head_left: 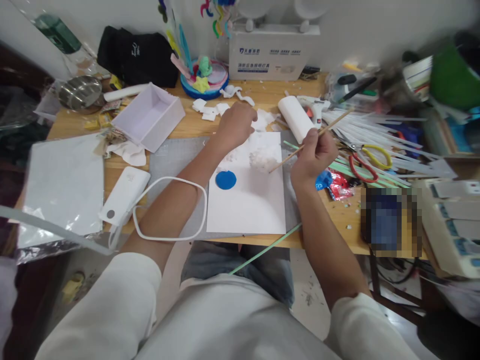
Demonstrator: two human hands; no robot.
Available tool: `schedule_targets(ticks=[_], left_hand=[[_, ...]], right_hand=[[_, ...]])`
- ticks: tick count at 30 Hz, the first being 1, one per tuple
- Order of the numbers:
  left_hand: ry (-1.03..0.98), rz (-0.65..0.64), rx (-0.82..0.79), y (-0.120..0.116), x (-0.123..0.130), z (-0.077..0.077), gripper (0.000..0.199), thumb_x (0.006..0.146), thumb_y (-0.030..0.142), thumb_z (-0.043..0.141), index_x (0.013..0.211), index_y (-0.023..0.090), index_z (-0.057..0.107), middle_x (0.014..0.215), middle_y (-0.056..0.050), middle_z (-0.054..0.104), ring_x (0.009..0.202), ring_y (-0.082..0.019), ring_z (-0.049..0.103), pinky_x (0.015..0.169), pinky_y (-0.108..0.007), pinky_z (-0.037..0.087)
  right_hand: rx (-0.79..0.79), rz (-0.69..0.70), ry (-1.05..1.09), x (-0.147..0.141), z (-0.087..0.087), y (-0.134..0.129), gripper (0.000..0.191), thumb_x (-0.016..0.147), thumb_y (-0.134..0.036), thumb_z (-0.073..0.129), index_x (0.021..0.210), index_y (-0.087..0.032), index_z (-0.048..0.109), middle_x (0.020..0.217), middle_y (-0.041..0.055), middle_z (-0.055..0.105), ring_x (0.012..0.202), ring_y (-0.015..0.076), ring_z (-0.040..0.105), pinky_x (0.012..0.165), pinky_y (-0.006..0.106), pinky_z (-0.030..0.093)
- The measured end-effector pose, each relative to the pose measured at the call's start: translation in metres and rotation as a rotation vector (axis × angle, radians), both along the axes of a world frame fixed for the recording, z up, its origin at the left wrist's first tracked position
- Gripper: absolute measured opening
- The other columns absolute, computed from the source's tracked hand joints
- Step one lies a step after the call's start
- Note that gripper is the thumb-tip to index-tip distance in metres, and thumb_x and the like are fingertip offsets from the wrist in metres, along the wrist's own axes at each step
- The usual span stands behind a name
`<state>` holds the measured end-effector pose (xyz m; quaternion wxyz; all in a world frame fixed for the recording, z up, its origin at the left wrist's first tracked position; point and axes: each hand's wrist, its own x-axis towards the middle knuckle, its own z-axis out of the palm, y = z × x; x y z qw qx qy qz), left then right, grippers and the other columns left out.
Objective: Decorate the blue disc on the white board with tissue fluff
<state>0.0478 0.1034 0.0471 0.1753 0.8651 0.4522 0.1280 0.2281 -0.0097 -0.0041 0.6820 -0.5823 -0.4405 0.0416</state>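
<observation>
My right hand (pixel 314 156) pinches a thin wooden stick (pixel 287 159), which slants down to the left. Its lower tip is over the white sheet (pixel 245 210), by a greyish smudged patch. My left hand (pixel 237 122) reaches across the sheet's far edge with its fingers curled downward. Crumpled white tissue (pixel 265 119) lies right beside those fingers, and whatever they may hold is hidden. A flat blue disc (pixel 225 180) rests on the sheet, below my left wrist. Under the sheet is a grey cutting mat (pixel 168 156).
A power bank (pixel 125 196) with a looped white cable lies left, near a lilac box (pixel 149 117). A paper roll (pixel 296 119), glue gun (pixel 317 111), scissors (pixel 363 165) and pale sticks crowd the right. A decorated blue-rimmed base (pixel 204 80) stands behind.
</observation>
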Motion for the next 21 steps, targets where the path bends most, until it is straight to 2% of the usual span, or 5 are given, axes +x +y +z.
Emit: schedule_targets(ticks=[5,9,15,20,21], left_hand=[[0.045,0.021,-0.007,-0.002,0.008,-0.006,0.011,0.092,0.015,0.07,0.1,0.014,0.076,0.118,-0.015,0.069,0.118,-0.03,0.051,0.102,-0.044,0.042],[-0.011,0.076,-0.027,0.003,0.009,-0.014,0.02,0.094,0.009,0.057,0.091,0.016,0.076,0.107,-0.012,0.071,0.11,-0.027,0.051,0.099,-0.042,0.041],[-0.146,0.115,-0.073,0.006,0.001,-0.014,0.019,0.092,0.013,0.058,0.085,0.02,0.074,0.097,-0.006,0.073,0.103,-0.023,0.055,0.09,-0.038,0.04],[-0.32,0.18,-0.17,0.009,-0.009,-0.007,0.016,0.096,0.026,0.058,0.098,0.019,0.073,0.089,-0.001,0.074,0.1,-0.017,0.056,0.092,-0.034,0.042],[-0.358,0.183,-0.193,0.009,-0.012,-0.006,0.017,0.097,0.028,0.057,0.1,0.02,0.072,0.09,0.0,0.075,0.1,-0.016,0.057,0.093,-0.033,0.043]], right_hand=[[0.009,-0.02,-0.019,-0.006,0.002,-0.001,0.05,0.102,-0.06,0.052,0.069,-0.023,0.049,0.065,-0.006,0.033,0.059,0.01,0.041,0.056,0.026,0.035],[0.014,-0.043,-0.017,-0.009,0.009,-0.003,0.051,0.101,-0.061,0.053,0.067,-0.023,0.049,0.065,-0.0056,0.034,0.062,0.0108,0.041,0.06,0.027,0.038],[0.018,-0.087,-0.067,-0.01,0.008,-0.002,0.052,0.101,-0.061,0.052,0.067,-0.022,0.053,0.062,-0.0066,0.032,0.057,0.0101,0.04,0.059,0.028,0.038],[0.012,-0.085,-0.06,-0.005,0.003,-0.002,0.052,0.101,-0.062,0.052,0.068,-0.022,0.054,0.061,-0.0069,0.034,0.055,0.0098,0.042,0.058,0.028,0.041],[-0.014,-0.028,-0.045,-0.004,0.003,-0.003,0.052,0.101,-0.063,0.051,0.069,-0.023,0.055,0.061,-0.0069,0.034,0.055,0.0098,0.043,0.057,0.028,0.041]])
